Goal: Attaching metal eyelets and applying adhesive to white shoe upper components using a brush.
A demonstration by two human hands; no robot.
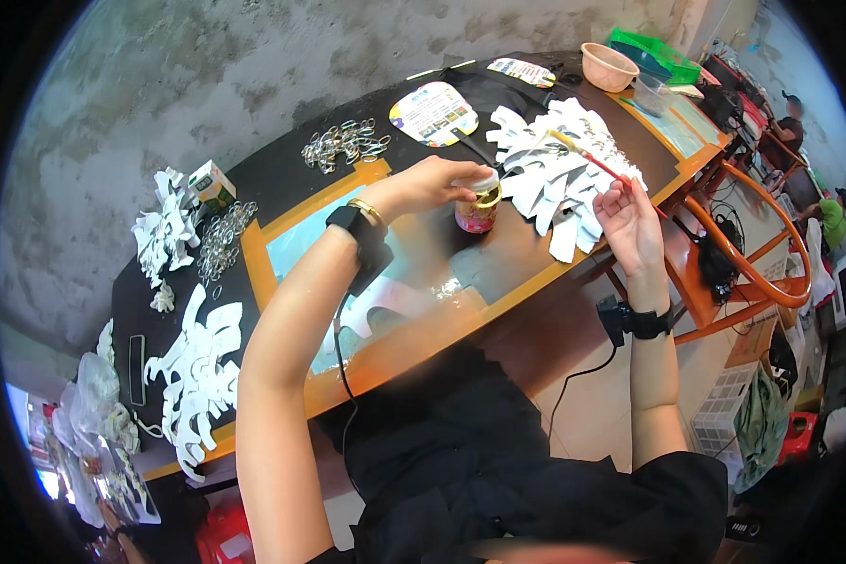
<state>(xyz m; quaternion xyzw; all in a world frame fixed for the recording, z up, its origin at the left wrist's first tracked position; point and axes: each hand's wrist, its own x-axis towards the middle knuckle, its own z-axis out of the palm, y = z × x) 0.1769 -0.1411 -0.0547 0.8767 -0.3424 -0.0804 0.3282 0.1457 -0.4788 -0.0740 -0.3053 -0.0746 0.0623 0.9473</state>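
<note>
Right hand (pixel 633 226): pinching red-handled brush (pixel 599 164), raised near white pieces (pixel 555 183) | Left hand (pixel 432 185): apparently gripping white top (pixel 485 180) of jar (pixel 477 219) on bench (pixel 277 179)

tilted red-handled brush (pixel 600 164), reddish jar (pixel 475 222)

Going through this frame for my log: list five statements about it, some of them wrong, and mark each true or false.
1. The right hand holds a brush. True.
2. The left hand is on the phone. False: it is at the top of the jar.
3. A pink bowl stands beside a green basket. True.
4. All the metal rings lie in one heap. False: they lie in two.
5. Both wrists wear black bands. True.
</note>
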